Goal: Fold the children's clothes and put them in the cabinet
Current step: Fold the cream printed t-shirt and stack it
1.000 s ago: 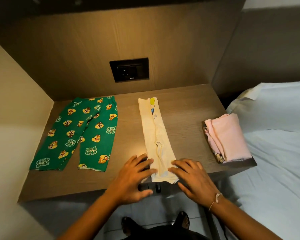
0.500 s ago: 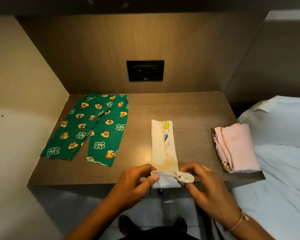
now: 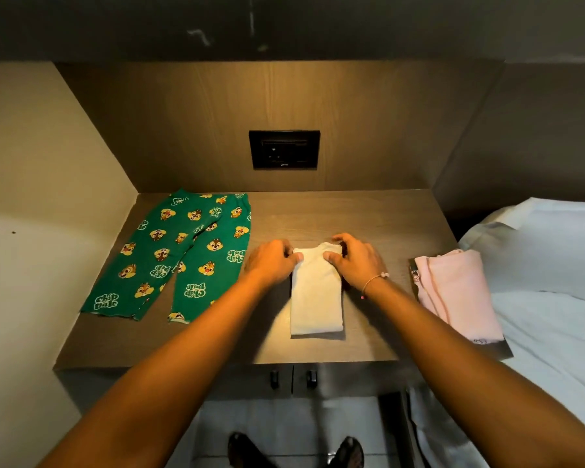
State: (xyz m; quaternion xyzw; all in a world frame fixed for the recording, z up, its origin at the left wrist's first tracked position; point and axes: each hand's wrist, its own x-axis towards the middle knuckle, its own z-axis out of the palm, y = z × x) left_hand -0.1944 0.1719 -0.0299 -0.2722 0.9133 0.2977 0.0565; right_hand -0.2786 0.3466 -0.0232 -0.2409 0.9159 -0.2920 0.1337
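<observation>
A cream garment (image 3: pixel 316 298) lies folded in half lengthwise and end over end in the middle of the wooden cabinet top (image 3: pixel 378 224). My left hand (image 3: pixel 272 261) pinches its far left corner and my right hand (image 3: pixel 355 260) pinches its far right corner, both at the garment's far edge. Green patterned children's trousers (image 3: pixel 186 251) lie spread flat on the left. A folded pink garment (image 3: pixel 456 295) rests at the right edge of the top. Two cabinet door handles (image 3: pixel 292 378) show just below the front edge.
A black wall socket (image 3: pixel 284 149) sits in the wooden back panel. A beige wall (image 3: pixel 41 231) closes the left side. A bed with white sheets (image 3: pixel 554 298) adjoins the right. My feet (image 3: pixel 294 450) stand on the tiled floor below.
Both hands lifted the near end of the long cream garment and carried it away from me onto the far end, halving its length. The printed side is now hidden.
</observation>
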